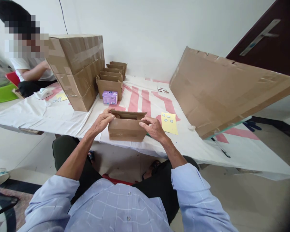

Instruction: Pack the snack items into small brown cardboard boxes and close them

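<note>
A small brown cardboard box (127, 131) stands upright at the front edge of the table, its top open. My left hand (103, 121) grips the upper left corner, thumb on the near rim and fingers behind. At the upper right corner, my right hand (154, 128) has its thumb on the front and fingers curled over the rim. Beyond the box lies a purple printed pack (110, 97). Behind that pack runs a row of similar open cardboard boxes (109, 86). To the right of my right hand is a yellow sheet with small drawn shapes (169, 123).
Stacked taped cartons (80, 69) form a wall on the left, with a person (35, 69) seated beyond. A large cardboard panel (222, 87) leans at the right, a black pen (221, 147) near its base. White cloth with pink patches (193, 147) covers the table.
</note>
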Motion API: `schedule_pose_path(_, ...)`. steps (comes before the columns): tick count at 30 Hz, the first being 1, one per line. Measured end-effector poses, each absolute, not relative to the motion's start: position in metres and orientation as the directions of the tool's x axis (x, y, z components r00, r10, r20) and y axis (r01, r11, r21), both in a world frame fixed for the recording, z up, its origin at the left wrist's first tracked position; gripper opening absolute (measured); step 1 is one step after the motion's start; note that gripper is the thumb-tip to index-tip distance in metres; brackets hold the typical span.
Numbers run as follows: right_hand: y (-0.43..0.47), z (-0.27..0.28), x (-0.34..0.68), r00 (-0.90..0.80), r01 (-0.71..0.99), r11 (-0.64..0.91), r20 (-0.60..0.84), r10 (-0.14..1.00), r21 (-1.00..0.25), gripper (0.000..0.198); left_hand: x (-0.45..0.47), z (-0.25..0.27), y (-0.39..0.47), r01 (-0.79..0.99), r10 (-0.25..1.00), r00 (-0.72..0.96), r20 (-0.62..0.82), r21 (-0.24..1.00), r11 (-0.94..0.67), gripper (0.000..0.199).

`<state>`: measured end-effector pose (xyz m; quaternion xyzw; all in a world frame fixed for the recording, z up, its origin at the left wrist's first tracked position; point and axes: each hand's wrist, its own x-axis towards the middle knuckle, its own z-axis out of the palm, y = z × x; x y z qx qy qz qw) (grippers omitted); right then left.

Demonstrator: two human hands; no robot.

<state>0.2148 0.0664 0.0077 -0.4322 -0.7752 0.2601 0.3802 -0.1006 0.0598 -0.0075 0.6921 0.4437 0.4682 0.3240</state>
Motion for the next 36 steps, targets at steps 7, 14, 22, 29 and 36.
schedule_pose_path(7, 0.014, -0.014, 0.231, -0.538, 0.602, 0.744, 0.542, 0.645, -0.288, 0.021, -0.118, -0.005, 0.065, 0.335, 0.899, 0.292, 0.327, 0.845, -0.417, 0.044)
schedule_pose_path(14, 0.011, -0.014, 0.221, -0.623, 0.573, 0.780, 0.485, 0.613, -0.250, 0.018, -0.109, -0.019, 0.079, 0.580, 0.876, 0.361, 0.319, 0.659, -0.479, 0.067)
schedule_pose_path(22, 0.051, -0.007, 0.215, -0.751, 0.471, 0.872, 0.459, 0.475, -0.131, 0.034, -0.081, -0.009, 0.078, 0.801, 0.951, 0.231, 0.206, 0.515, -0.306, 0.070)
schedule_pose_path(29, 0.060, 0.003, 0.228, -0.753, 0.539, 0.834, 0.513, 0.411, 0.123, 0.035, -0.080, -0.011, 0.076, 0.803, 0.947, 0.184, 0.265, 0.515, -0.300, 0.051)
schedule_pose_path(36, 0.059, 0.011, 0.252, -0.579, 0.793, 0.597, 0.454, 0.678, 0.120, 0.029, -0.097, -0.035, 0.069, 0.557, 0.840, 0.075, 0.538, 0.676, -0.483, 0.047)
